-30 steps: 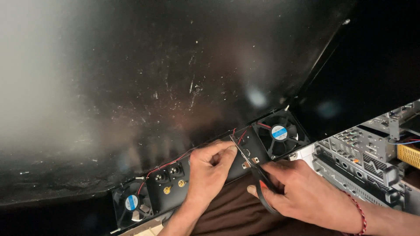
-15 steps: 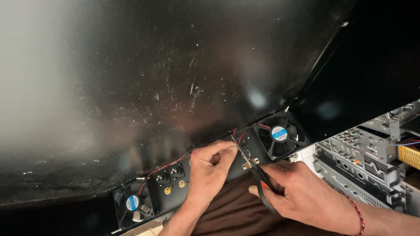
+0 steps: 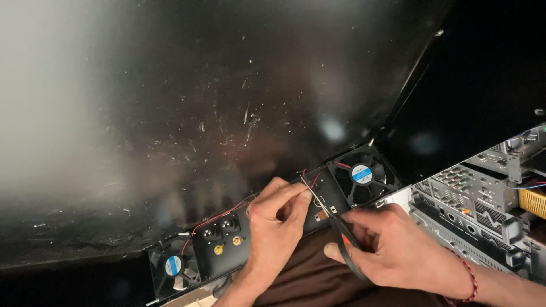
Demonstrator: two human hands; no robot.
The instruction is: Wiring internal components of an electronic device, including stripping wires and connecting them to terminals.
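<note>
Here the right hand [image 3: 398, 253] has its grip clenched on pliers [image 3: 333, 219], tips aimed far-left at the wire [image 3: 310, 177] pinched by the left hand [image 3: 276, 224] over the panel [image 3: 227, 247] between two fans.

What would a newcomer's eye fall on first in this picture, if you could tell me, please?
Most likely the two hands at bottom centre: the right hand holds a black-handled tool whose tip meets the wires pinched by the left hand. They work on a black panel with a fan at its right end and another fan at its left. Above looms a big scratched, glossy black sheet.
</note>
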